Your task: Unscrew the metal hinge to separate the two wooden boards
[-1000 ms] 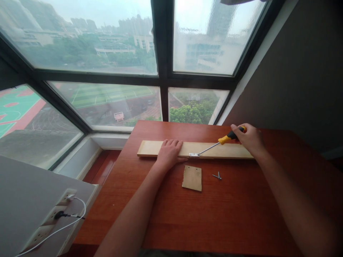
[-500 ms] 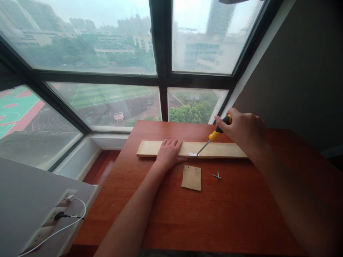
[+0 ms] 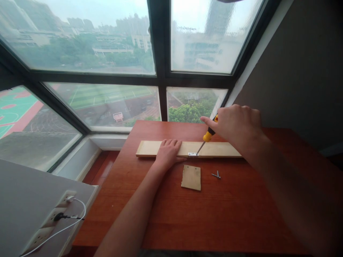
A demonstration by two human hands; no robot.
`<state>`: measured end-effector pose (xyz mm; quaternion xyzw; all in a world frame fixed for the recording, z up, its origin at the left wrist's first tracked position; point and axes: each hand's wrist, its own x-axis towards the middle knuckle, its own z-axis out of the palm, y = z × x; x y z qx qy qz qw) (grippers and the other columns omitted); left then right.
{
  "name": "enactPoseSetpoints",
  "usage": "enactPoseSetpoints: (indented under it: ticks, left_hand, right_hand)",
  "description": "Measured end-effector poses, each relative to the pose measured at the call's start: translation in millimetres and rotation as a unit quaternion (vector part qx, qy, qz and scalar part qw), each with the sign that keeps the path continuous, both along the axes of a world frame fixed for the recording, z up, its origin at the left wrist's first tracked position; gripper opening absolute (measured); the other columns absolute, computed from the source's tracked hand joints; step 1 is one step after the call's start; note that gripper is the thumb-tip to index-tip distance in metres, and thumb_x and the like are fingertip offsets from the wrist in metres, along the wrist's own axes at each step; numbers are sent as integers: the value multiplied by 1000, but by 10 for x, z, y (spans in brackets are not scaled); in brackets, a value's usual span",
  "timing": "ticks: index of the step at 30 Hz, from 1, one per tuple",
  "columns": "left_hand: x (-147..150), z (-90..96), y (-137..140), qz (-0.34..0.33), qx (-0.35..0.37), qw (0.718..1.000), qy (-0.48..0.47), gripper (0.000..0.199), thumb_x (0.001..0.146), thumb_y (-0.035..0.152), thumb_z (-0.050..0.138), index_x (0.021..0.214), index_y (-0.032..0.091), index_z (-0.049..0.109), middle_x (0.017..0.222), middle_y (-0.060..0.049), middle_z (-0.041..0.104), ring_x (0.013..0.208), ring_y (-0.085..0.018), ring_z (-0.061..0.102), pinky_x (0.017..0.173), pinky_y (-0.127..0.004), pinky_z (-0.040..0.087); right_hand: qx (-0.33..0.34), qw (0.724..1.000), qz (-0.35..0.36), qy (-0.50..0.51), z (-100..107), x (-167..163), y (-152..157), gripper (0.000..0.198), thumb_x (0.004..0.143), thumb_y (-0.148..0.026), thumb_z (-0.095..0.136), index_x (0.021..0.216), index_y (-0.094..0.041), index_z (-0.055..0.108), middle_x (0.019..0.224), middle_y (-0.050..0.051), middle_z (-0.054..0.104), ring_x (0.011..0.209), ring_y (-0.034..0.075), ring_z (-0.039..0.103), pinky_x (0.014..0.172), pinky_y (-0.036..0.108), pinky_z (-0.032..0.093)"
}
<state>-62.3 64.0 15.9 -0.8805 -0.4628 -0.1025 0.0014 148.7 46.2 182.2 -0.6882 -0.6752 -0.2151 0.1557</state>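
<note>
A long pale wooden board (image 3: 146, 148) lies across the table. My left hand (image 3: 168, 151) grips it left of the middle, fingers over its top and thumb along the near edge. A small metal hinge-like plate (image 3: 193, 154) sits on the board's near edge, just right of that hand. My right hand (image 3: 235, 123) is closed around the black and yellow handle of a screwdriver (image 3: 207, 136), thumb sticking out to the left. The screwdriver slants, its tip meeting the plate's right end. The board's right end is hidden behind my right forearm.
On the reddish table (image 3: 171, 217), nearer me, lie a thin brown square piece (image 3: 191, 177) with two small holes and a couple of screws (image 3: 216, 175). Windows (image 3: 102, 103) rise behind the table. Sockets with a white cable (image 3: 80, 214) are at lower left.
My right hand has turned and shifted left, its thumb now extended, and the screwdriver stands steeper. The tip stays at the plate. My left hand keeps its place on the board.
</note>
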Motion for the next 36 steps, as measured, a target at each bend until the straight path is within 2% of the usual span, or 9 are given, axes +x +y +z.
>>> enactPoseSetpoints:
  ticks: [6, 12, 18, 25, 28, 32, 36]
  left_hand:
    - [10, 15, -10, 2, -5, 1000, -6, 74, 75, 64, 67, 132, 19, 51, 128, -15, 60, 121, -32, 52, 105, -43, 34]
    - [17, 27, -12, 3, -9, 1000, -8, 71, 77, 66, 63, 131, 21, 51, 128, -14, 60, 121, -31, 53, 105, -43, 33]
    - [0, 8, -3, -3, -2, 1000, -9, 72, 79, 67, 60, 131, 18, 51, 127, -16, 60, 120, -31, 53, 104, -42, 34]
    - [-8, -11, 9, -4, -2, 1000, -5, 71, 77, 63, 65, 132, 22, 50, 128, -14, 60, 120, -31, 53, 104, -43, 33]
    - [-7, -14, 10, -5, 3, 1000, -7, 70, 78, 64, 63, 132, 22, 50, 128, -14, 60, 120, -31, 53, 103, -43, 34]
    - [-2, -1, 5, -4, 0, 1000, -8, 68, 79, 65, 61, 131, 21, 51, 127, -14, 60, 119, -31, 53, 103, -42, 34]
    - [1, 8, 1, -5, 0, 1000, -9, 69, 81, 66, 58, 130, 19, 51, 126, -15, 60, 119, -31, 53, 103, -42, 34]
  right_hand:
    - [-68, 996, -55, 9, 11, 206, -24, 65, 74, -82, 47, 58, -21, 63, 57, 12, 55, 61, 30, 60, 54, 40, 37]
    - [-57, 996, -73, -10, -40, 328, -97, 66, 74, -84, 44, 62, -22, 62, 54, 9, 54, 56, 25, 57, 51, 34, 33]
    - [-56, 998, -15, -8, 13, 112, -147, 61, 79, -77, 48, 69, -20, 65, 58, 11, 57, 61, 30, 60, 56, 38, 37]
    - [-28, 999, 17, 31, 28, -69, 3, 57, 75, -76, 57, 58, -21, 61, 54, 12, 54, 73, 36, 62, 61, 42, 41]
    - [-47, 998, 39, 18, 41, -111, 21, 53, 75, -74, 58, 65, -22, 63, 56, 11, 56, 71, 33, 63, 59, 39, 41]
    - [-108, 993, 38, -24, 84, -134, -14, 47, 81, -68, 55, 79, -22, 65, 65, 11, 63, 63, 29, 62, 54, 35, 37]
    - [-134, 985, 107, -12, 99, -45, -34, 34, 85, -54, 55, 98, -24, 65, 84, 9, 70, 69, 27, 63, 56, 34, 38]
